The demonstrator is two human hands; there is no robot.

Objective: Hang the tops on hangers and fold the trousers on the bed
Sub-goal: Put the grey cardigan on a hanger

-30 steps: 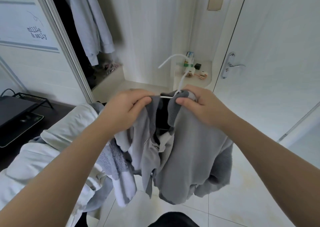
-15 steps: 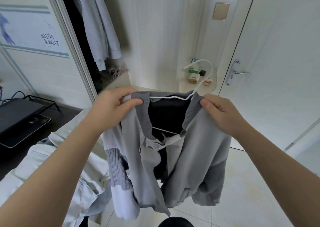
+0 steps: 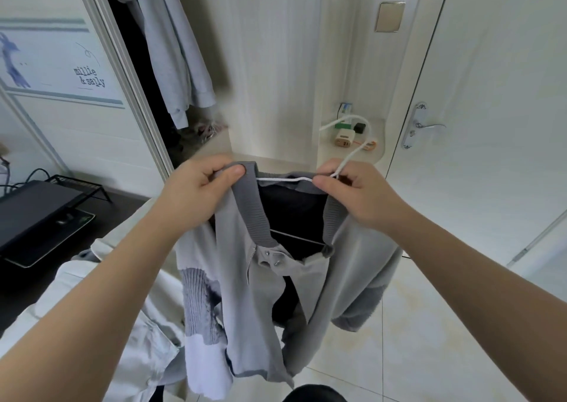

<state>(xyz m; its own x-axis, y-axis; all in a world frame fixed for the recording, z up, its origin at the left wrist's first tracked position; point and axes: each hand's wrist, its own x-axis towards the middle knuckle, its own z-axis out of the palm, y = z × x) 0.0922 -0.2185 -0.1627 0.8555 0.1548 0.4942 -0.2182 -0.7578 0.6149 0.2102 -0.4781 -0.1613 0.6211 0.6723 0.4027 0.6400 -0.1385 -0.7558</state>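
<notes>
Wardrobe (image 3: 144, 73) behind; left hand (image 3: 196, 193) grip pinching jacket (image 3: 270, 309) collar; right hand (image 3: 359, 196) grip shifted from collar onto hanger (image 3: 285, 180) neck.

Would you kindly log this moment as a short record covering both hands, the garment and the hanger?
hanger: white, hook free in the air
jacket: grey, front open, draped around the hanger
left hand: pinches the collar's left side
right hand: pinches collar and hanger below the hook
wardrobe: open, grey top hanging inside
</notes>
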